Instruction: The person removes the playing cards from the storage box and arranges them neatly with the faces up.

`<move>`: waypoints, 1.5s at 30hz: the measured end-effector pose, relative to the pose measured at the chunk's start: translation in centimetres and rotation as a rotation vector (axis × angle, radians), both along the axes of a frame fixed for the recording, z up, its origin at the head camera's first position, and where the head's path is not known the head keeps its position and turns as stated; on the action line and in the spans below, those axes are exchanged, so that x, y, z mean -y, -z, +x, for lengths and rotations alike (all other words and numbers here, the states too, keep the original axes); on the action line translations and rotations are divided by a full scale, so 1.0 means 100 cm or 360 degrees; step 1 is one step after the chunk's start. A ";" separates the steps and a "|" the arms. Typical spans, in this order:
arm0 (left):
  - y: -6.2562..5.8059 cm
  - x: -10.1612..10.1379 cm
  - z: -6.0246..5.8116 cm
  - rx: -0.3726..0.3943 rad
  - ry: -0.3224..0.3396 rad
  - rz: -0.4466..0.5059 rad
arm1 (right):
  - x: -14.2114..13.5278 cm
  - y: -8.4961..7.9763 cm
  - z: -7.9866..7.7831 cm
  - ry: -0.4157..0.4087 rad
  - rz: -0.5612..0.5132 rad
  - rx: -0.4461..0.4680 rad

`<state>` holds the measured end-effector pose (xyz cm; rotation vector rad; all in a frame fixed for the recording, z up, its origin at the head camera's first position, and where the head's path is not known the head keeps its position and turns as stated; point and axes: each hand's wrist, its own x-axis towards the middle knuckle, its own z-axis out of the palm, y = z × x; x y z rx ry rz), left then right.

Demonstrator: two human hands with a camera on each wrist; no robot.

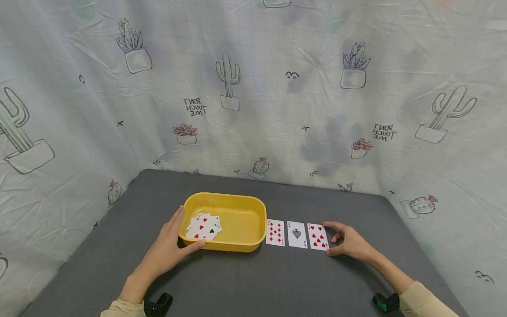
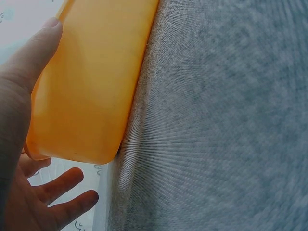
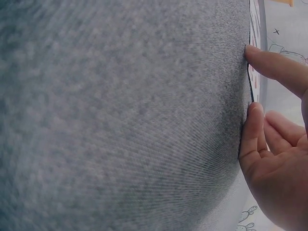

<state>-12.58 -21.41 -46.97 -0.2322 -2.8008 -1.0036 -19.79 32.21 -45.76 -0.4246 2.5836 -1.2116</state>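
A yellow plastic basin (image 1: 241, 224) stands on the grey table, with several playing cards (image 1: 203, 226) heaped at its left end. My left hand (image 1: 166, 244) rests at the basin's left front corner, its thumb along the front rim; in the left wrist view the other fingers are spread past the end wall. Right of the basin three cards lie face up in a row: a diamonds card (image 1: 275, 232), an ace of spades (image 1: 297, 234) and a hearts card (image 1: 318, 237). The thumb and index fingertip of my right hand (image 1: 350, 242) pinch the hearts card at its right-hand corners.
The grey table (image 1: 245, 281) extends around the basin and cards. A pale curtain (image 1: 261, 88) printed with cacti hangs behind it and down both sides. Dark devices sit at the left wrist (image 1: 157, 304) and right wrist (image 1: 386, 303).
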 end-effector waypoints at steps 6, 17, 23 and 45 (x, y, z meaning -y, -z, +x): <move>-0.001 0.001 0.000 0.0000 -0.0009 -0.0006 | 0.001 0.001 -0.002 -0.0009 -0.0017 0.0002; -0.003 0.001 0.002 0.0018 -0.0021 0.0006 | 0.008 -0.003 0.003 -0.0005 0.0024 -0.0198; -0.003 -0.001 0.004 0.0030 -0.0029 0.0018 | 0.039 -0.018 0.016 0.0148 0.0046 -0.0527; -0.004 -0.005 0.000 0.0019 -0.0015 0.0027 | 0.269 -0.040 0.011 -0.0213 -0.0627 -0.0256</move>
